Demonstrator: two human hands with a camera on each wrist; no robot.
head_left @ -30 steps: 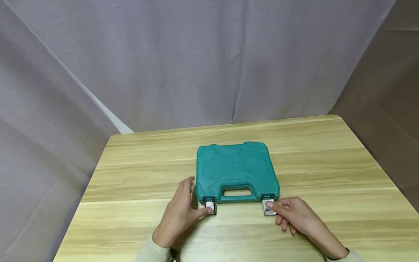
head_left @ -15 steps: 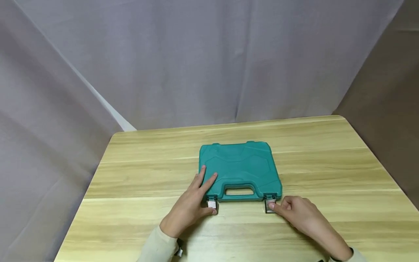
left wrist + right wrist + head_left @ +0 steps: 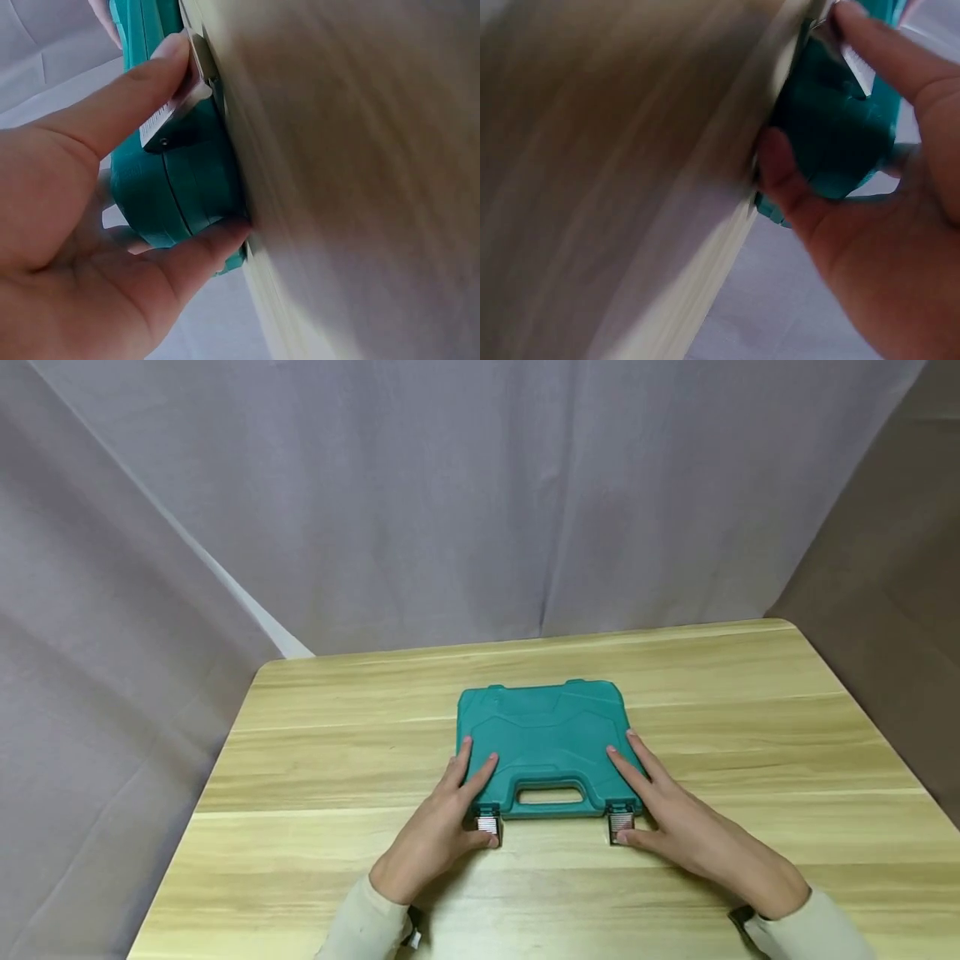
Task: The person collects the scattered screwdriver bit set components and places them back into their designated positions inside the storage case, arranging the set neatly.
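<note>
A shut teal plastic tool case (image 3: 547, 735) lies flat in the middle of a wooden table (image 3: 750, 735), its handle toward me. Two metal latches hang flipped down at its front edge, one on the left (image 3: 487, 825) and one on the right (image 3: 619, 824). My left hand (image 3: 471, 800) lays straight fingers on the lid's front left corner, thumb on the left latch (image 3: 176, 116). My right hand (image 3: 628, 795) mirrors it on the right corner, thumb at the right latch. The wrist views show each hand spanning a corner of the case (image 3: 176, 199) (image 3: 832, 142).
Grey cloth (image 3: 480, 502) hangs behind and to the left of the table. A brown wall (image 3: 900, 543) stands at the right. Bare wood surrounds the case on all sides, and the table's front edge lies under my forearms.
My left hand moved from the latch up onto the lid first. My right hand then left the right latch and laid its fingers on the lid. Both latches stay flipped down.
</note>
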